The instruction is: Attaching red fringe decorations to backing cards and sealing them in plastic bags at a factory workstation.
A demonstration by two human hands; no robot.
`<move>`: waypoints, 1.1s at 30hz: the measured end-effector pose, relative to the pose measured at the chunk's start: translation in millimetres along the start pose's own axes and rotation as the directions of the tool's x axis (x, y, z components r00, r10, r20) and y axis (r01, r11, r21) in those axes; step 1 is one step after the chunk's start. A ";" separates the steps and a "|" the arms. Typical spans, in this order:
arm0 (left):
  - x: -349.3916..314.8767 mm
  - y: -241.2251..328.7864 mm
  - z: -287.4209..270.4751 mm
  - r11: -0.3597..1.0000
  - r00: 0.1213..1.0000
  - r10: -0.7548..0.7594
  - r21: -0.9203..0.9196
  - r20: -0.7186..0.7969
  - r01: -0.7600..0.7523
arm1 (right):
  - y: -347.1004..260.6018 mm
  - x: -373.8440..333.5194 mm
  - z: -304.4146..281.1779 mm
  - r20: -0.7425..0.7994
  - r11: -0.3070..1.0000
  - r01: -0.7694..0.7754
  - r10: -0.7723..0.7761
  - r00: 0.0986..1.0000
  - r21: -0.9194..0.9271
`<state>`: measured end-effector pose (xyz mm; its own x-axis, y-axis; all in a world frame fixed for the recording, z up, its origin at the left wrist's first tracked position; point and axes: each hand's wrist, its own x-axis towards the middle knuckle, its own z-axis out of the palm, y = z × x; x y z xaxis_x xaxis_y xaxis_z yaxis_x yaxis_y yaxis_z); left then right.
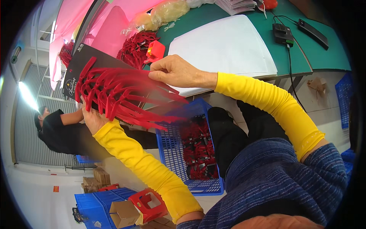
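My left hand [94, 119] grips the lower edge of a dark card [87, 57] with pale lettering. Rows of red ribbon bows [110, 89] are on this card, and their long tails hang off to the right, blurred. Just above the tails is my right hand [179, 72], thumb and fingers pinched together at the ribbons' upper edge. Whatever lies between those fingertips is too hidden to make out. Behind the card, a heap of red ribbon pieces [135, 47] lies beside a red tape dispenser [155, 51].
White sheets [225, 47] cover part of the green table [324, 57], with a black adapter [283, 34] and cord at the right. Below stands a blue crate [167, 152] holding carded red bows. A person in black [68, 129] is at the left, near a red stool [148, 206].
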<state>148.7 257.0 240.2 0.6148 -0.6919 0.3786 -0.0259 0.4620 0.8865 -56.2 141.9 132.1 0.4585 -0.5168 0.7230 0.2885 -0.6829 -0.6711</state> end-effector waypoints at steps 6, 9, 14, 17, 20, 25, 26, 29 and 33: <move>2.7 3.7 2.7 1.000 0.998 0.021 0.005 -0.056 -0.021 | -6.3 -11.1 13.3 0.080 0.910 -0.226 0.212 0.974 0.349; 20.6 2.0 -23.2 0.998 0.997 0.067 0.004 -0.027 -0.066 | -13.4 -12.3 15.7 0.081 0.944 -0.234 0.221 0.972 0.234; 10.6 4.1 -11.7 0.998 0.993 0.044 0.058 -0.108 -0.038 | -1.6 -17.1 22.2 0.037 0.991 -0.111 0.108 0.993 0.076; 8.0 4.7 -11.8 0.999 0.997 0.047 0.008 -0.062 -0.047 | -4.6 -17.7 28.7 0.044 0.983 -0.122 0.117 0.992 0.138; 10.3 2.0 -12.0 0.998 0.999 0.042 -0.043 0.004 -0.042 | -1.4 -16.1 23.6 0.130 0.981 -0.182 0.173 0.976 0.063; 11.6 10.9 -19.6 0.991 0.992 0.038 -0.134 0.120 -0.022 | 22.3 4.0 6.8 0.571 0.767 -0.414 0.076 0.817 0.490; 12.8 11.2 -18.2 0.991 0.992 0.037 -0.133 0.121 -0.021 | 25.4 9.9 5.4 0.646 0.576 -0.543 0.032 0.762 0.611; 18.9 0.5 -3.7 1.000 0.998 0.028 0.005 0.047 -0.029 | 32.6 11.7 -5.1 0.606 0.424 -0.556 0.023 0.795 0.715; 11.1 -4.0 20.5 0.998 0.997 0.063 -0.008 0.033 -0.063 | 21.7 12.9 6.6 0.673 0.433 -0.608 0.005 0.739 0.665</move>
<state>139.5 236.1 246.3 0.5855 -0.6793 0.4425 -0.0581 0.5092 0.8587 -38.6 123.8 125.9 0.9064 -0.0382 0.4207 0.4049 0.3617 -0.8397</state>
